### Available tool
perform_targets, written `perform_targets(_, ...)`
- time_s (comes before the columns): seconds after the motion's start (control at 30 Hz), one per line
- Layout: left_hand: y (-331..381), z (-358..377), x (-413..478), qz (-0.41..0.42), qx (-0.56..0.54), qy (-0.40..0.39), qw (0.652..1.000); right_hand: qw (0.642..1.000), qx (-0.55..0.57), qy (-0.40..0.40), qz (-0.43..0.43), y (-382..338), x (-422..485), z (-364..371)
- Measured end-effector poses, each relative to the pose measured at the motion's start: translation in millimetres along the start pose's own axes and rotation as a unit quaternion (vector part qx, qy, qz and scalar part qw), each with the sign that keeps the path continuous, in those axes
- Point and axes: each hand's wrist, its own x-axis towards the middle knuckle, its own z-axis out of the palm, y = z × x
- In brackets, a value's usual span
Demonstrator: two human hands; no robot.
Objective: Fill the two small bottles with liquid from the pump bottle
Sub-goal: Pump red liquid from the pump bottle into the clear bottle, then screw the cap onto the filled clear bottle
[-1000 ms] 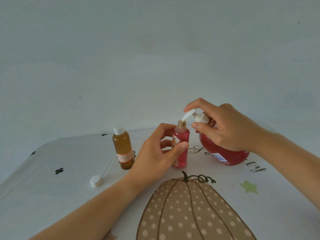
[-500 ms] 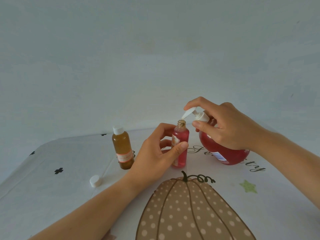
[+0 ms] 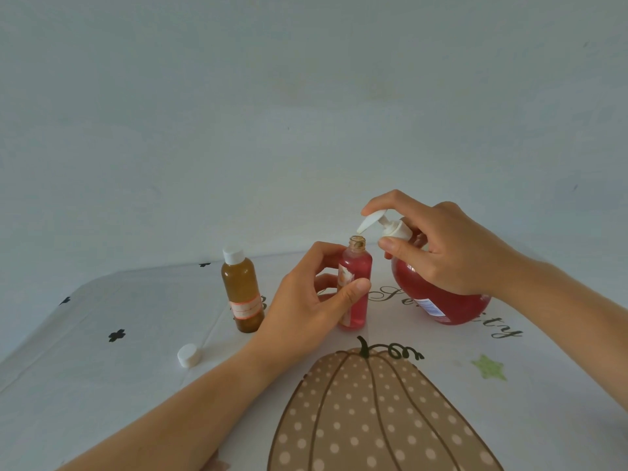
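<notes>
A small open bottle [image 3: 356,266] filled with pink-red liquid stands upright on the table, and my left hand [image 3: 302,300] grips it with thumb and fingers. To its right stands the round pump bottle [image 3: 438,300] of red liquid. Its white pump head [image 3: 373,220] is raised, the spout tip just above the small bottle's mouth. My right hand [image 3: 445,246] wraps round the pump bottle's neck, forefinger lying on top of the pump head. A second small bottle [image 3: 242,290], amber with a white cap on, stands to the left.
A loose white cap [image 3: 188,355] lies on the table at the left front. The white tablecloth [image 3: 102,385] carries a large dotted pumpkin print [image 3: 373,413] at the front. A plain wall rises behind the table's far edge.
The pump head has risen from its pressed-down position, my right forefinger lifting with it. The left hand and the small bottle have stayed put.
</notes>
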Motion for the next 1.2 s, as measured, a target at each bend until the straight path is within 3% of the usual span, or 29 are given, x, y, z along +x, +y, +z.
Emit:
perform_targets(0.83,-1.9,-0.8,0.0,0.006,0.002,0.004,1.000,1.000,0.013,0.013,-0.016,7.3,0.6,3.1)
perform_targets(1.07,-3.8,-0.9,1.2,0.003,-0.002,0.012,1.000,0.983,0.146,0.106,0.009,4.2,-0.9,25.6)
perform_targets(1.2,-5.8,-1.8,1.1,-0.015,-0.015,0.018,1.000,0.958,0.259,0.118,0.024,5.7,-6.0,27.1)
